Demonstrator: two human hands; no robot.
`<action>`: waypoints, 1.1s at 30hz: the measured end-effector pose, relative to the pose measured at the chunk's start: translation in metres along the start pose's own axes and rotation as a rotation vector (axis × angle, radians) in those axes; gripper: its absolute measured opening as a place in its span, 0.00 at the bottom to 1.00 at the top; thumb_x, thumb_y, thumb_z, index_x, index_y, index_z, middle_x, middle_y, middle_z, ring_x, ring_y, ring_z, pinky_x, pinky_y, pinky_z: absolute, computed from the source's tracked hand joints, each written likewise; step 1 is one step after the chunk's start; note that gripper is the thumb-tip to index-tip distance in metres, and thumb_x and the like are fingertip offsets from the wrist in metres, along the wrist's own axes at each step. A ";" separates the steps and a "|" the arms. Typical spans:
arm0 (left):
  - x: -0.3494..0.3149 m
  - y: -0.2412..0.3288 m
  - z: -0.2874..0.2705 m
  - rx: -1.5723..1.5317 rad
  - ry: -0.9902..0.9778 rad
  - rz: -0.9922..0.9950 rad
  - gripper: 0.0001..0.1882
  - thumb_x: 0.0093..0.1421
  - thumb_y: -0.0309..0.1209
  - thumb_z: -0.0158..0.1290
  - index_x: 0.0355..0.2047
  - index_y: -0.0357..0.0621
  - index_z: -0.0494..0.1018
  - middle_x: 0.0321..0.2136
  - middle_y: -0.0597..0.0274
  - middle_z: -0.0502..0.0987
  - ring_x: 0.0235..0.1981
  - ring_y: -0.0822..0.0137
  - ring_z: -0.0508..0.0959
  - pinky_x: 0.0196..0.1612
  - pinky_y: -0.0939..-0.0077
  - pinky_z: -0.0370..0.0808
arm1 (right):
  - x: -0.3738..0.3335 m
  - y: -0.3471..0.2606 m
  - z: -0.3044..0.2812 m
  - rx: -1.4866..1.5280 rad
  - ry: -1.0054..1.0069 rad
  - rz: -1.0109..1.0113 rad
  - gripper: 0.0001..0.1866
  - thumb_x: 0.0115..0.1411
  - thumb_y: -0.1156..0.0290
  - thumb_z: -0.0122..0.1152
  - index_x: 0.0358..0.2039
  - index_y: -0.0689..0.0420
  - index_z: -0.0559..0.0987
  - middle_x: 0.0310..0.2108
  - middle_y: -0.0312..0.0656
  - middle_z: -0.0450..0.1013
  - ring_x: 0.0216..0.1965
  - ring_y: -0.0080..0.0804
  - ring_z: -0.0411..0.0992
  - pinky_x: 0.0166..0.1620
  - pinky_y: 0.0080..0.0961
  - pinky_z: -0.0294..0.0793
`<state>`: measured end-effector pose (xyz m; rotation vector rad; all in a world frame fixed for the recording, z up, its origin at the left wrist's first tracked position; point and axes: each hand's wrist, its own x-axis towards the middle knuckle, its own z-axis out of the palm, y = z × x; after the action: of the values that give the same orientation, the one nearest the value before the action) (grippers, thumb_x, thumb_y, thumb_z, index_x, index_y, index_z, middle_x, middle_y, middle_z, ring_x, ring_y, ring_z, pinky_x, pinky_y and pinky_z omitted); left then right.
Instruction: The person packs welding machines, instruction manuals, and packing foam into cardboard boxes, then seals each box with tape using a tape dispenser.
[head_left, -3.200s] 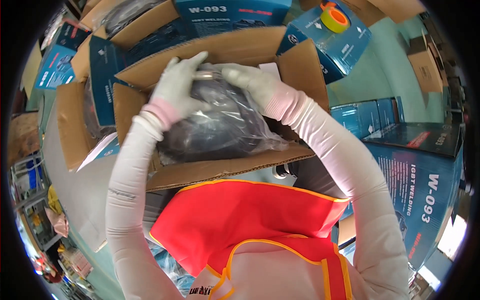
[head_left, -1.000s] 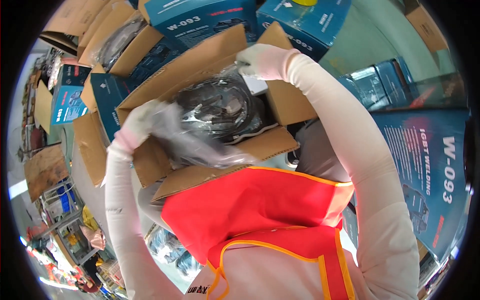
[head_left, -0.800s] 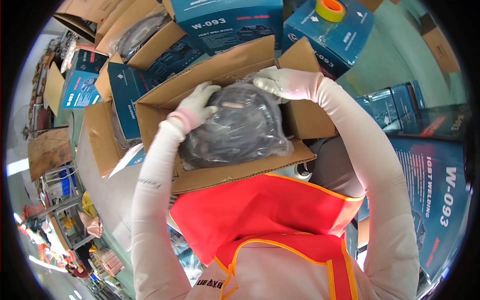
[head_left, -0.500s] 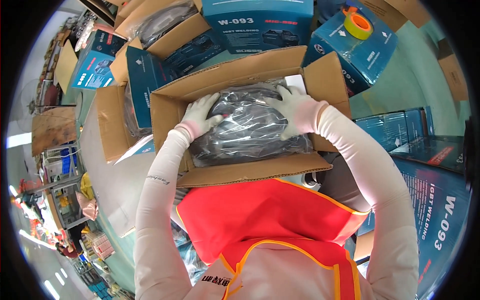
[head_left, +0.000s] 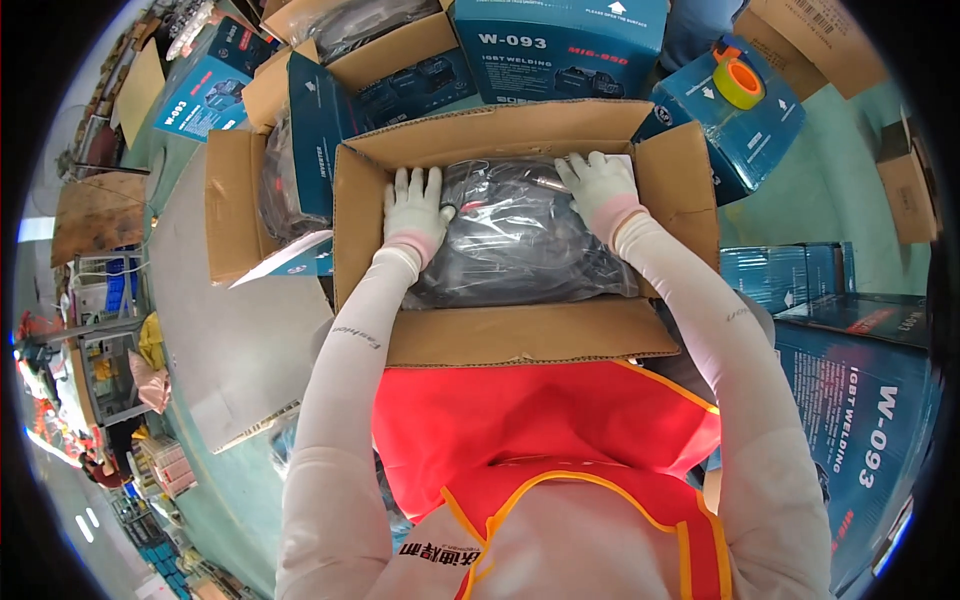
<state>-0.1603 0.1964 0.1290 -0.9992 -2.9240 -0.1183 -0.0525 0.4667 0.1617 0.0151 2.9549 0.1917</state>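
Because the flaps of the cardboard box point(head_left: 530, 335) are folded open, the plastic-wrapped bundle point(head_left: 530, 250) shows inside it, lying between the hands: the left grip point(head_left: 413, 213) is at its ten o'clock, the right grip point(head_left: 602, 193) at its two o'clock. Box walls edge the bundle all round, with a narrow gap at nine o'clock where the left grip fits. At six o'clock a flap leans out toward the red apron point(head_left: 550, 410); beyond the box, a blue carton point(head_left: 550, 55) stands at twelve o'clock and a yellow tape roll point(head_left: 740, 82) at one. The left grip is spread flat, fingers toward twelve o'clock, thumb against the bundle's edge. The right grip is also spread, fingertips resting on the bundle, clamped on nothing.
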 end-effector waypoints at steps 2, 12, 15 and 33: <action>0.002 0.023 -0.036 0.081 0.007 0.237 0.34 0.59 0.39 0.53 0.62 0.42 0.56 0.60 0.50 0.62 0.64 0.49 0.58 0.64 0.52 0.54 | -0.011 -0.008 -0.013 0.045 0.183 -0.150 0.35 0.53 0.63 0.64 0.61 0.51 0.66 0.59 0.41 0.63 0.59 0.39 0.61 0.58 0.35 0.64; -0.005 0.044 -0.029 -0.095 -0.267 0.185 0.44 0.59 0.55 0.46 0.66 0.38 0.49 0.68 0.47 0.47 0.70 0.51 0.45 0.69 0.48 0.41 | -0.027 -0.022 -0.016 0.190 -0.115 -0.240 0.50 0.44 0.49 0.70 0.65 0.52 0.59 0.68 0.41 0.50 0.69 0.54 0.44 0.65 0.54 0.54; -0.014 0.036 -0.028 -0.071 -0.225 0.218 0.43 0.60 0.55 0.46 0.66 0.39 0.48 0.69 0.47 0.46 0.70 0.50 0.44 0.69 0.49 0.41 | -0.026 0.015 -0.011 0.528 -0.155 -0.340 0.41 0.49 0.52 0.66 0.61 0.55 0.66 0.65 0.44 0.57 0.68 0.48 0.49 0.65 0.42 0.57; -0.151 -0.069 -0.146 -0.348 -0.320 0.073 0.35 0.49 0.18 0.52 0.60 0.39 0.61 0.61 0.46 0.62 0.62 0.49 0.63 0.63 0.64 0.62 | -0.073 0.048 -0.021 0.515 -0.120 -0.153 0.31 0.58 0.69 0.54 0.63 0.52 0.63 0.63 0.52 0.59 0.62 0.50 0.61 0.63 0.37 0.61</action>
<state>-0.0798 0.0374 0.2593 -1.2768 -3.2204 -0.5266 0.0155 0.5103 0.2015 -0.1246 2.7819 -0.5679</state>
